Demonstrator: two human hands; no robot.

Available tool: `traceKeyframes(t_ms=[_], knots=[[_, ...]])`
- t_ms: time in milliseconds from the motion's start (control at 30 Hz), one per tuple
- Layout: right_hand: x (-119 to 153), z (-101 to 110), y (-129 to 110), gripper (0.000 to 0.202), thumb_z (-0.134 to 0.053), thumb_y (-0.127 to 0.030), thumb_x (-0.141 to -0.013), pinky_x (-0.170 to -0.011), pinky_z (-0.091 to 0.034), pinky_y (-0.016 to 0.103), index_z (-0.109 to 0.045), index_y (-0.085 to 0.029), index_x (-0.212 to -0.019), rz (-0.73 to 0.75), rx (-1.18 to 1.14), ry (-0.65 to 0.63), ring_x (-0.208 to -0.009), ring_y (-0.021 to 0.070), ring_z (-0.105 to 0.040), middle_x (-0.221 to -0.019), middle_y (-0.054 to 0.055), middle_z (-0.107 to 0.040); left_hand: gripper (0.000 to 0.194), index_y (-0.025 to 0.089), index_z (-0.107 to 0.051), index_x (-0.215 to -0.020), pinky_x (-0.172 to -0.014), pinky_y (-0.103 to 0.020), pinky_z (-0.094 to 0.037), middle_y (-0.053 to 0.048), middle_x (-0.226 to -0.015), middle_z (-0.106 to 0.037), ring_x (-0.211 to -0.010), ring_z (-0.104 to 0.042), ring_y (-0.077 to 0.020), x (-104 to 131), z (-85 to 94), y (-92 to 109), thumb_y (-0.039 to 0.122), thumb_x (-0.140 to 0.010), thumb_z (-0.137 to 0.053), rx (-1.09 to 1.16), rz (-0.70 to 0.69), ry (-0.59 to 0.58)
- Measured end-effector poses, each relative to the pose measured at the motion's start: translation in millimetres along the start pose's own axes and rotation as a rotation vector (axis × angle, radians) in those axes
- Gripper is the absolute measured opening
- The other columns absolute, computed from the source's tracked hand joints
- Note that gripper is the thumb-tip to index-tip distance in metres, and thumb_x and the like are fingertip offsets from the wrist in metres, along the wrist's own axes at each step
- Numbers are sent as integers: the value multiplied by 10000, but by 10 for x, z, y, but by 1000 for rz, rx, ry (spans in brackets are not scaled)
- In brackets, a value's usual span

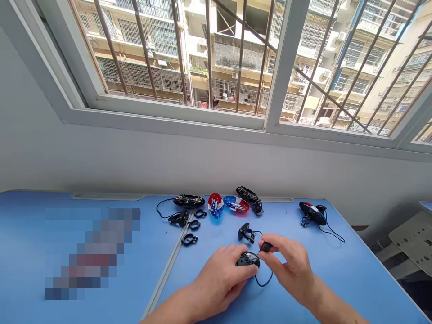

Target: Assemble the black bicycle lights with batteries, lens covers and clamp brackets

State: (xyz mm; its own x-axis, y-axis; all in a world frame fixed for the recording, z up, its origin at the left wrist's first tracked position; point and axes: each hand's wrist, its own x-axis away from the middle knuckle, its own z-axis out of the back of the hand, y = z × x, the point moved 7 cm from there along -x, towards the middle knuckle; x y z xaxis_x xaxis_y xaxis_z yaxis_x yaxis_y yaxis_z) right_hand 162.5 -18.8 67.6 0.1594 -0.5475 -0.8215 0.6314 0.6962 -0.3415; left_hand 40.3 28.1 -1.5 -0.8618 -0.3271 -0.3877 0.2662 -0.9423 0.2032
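Note:
My left hand is closed around a black oval bicycle horn, low over the front middle of the table. Between the thumb and fingertips of my right hand is a small black plastic piece, close to the horn's right end. A thin black cable loops below the horn. Just beyond my hands lies a black clamp with a button head, with a thin cable running from it towards my right hand. My fingers cover part of the horn and the small piece.
Along the back of the blue table lie a black horn, a red-and-blue oval shell, another shell and a black horn. Several black ring clamps sit left of centre. A cabled horn rests at right.

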Motion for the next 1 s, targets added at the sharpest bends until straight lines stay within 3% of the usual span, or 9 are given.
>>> traceKeyframes(t_ms=[167, 267, 500, 600, 700, 867, 1000], knots=[[7, -3, -8, 191, -549, -226, -942, -564, -580, 239, -566, -230, -1133, -12, -30, 14, -609, 146, -656, -770, 34, -700, 345, 304, -595, -1116, -721, -297, -436, -64, -1099, -598, -828, -571, -223, 14, -9, -20, 118, -848, -483, 16, 6, 11], [1, 0, -14, 180, -541, -232, -944, -608, -584, 249, -575, -236, -1121, -3, -97, -25, -704, 162, -686, -868, 57, -723, 295, 307, -595, -1124, -722, -287, -451, -55, -1102, -610, -822, -571, -215, 19, 24, -18, 175, -879, -500, 42, 4, 38], [9, 34, 25, 265, -506, -175, -955, -687, -588, 252, -578, -215, -1207, -67, -216, -337, -780, 156, -695, -965, 71, -734, 346, 309, -584, -1117, -722, -283, -462, -56, -1127, -605, -833, -576, -216, 18, 39, -23, 124, -839, -495, 52, 18, 17], [18, 82, 41, 335, -510, -139, -950, -796, -581, 267, -544, -234, -1269, -93, -263, -420, -927, 163, -693, -1089, 75, -716, 409, 307, -565, -1127, -729, -292, -464, -64, -1152, -588, -866, -575, -227, 19, 14, -37, 82, -794, -491, 48, 26, -22], [4, 90, 51, 370, -511, -129, -950, -816, -576, 276, -524, -245, -1302, -104, -304, -440, -964, 163, -679, -1098, 73, -711, 422, 304, -555, -1133, -740, -308, -464, -71, -1153, -582, -870, -572, -233, 24, -3, -46, 75, -786, -485, 53, 19, -27], [-56, 34, 80, 166, -534, -205, -957, -706, -569, 256, -619, -210, -1100, -112, -309, -368, -791, 147, -679, -905, 57, -727, 423, 312, -539, -1173, -715, -320, -455, -88, -1150, -568, -853, -566, -235, 39, -78, -79, 90, -826, -445, 57, 4, -16], [-57, -4, 73, 131, -501, -205, -968, -677, -553, 250, -605, -200, -1047, -83, -261, -348, -754, 145, -666, -866, 59, -717, 458, 332, -530, -1206, -726, -331, -448, -85, -1173, -553, -868, -560, -240, 44, -132, -96, 91, -830, -435, 58, 7, -25]])
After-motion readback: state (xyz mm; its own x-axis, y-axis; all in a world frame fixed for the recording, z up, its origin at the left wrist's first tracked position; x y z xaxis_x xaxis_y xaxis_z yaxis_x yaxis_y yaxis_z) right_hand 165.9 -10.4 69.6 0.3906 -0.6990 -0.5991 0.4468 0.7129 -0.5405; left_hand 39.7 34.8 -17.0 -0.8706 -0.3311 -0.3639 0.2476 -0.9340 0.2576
